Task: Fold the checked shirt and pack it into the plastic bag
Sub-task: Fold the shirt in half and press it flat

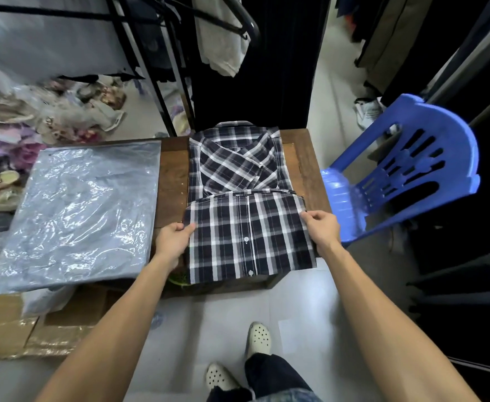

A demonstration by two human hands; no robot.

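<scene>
checked shirt [249,227], no label readable, pinched at its folded edges by left hand [174,237] and right hand [322,229].

checked shirt [238,181] lying on the wooden table [301,158], collar end at the far edge, near end doubled back over the middle and reaching the front edge. left hand [171,242] at the left side of the doubled part, right hand [322,229] at its right side. plastic bag [84,210] lying flat to the left of the shirt, partly on the table and overhanging the cardboard boxes [20,332] below. plastic chair [406,175] just right of the table. clothes rack [156,82] behind the table, a garment [223,36] hanging from it. heap of bagged goods [34,120] on the floor, far left. the person's shoes [255,338] in front of the table.
</scene>
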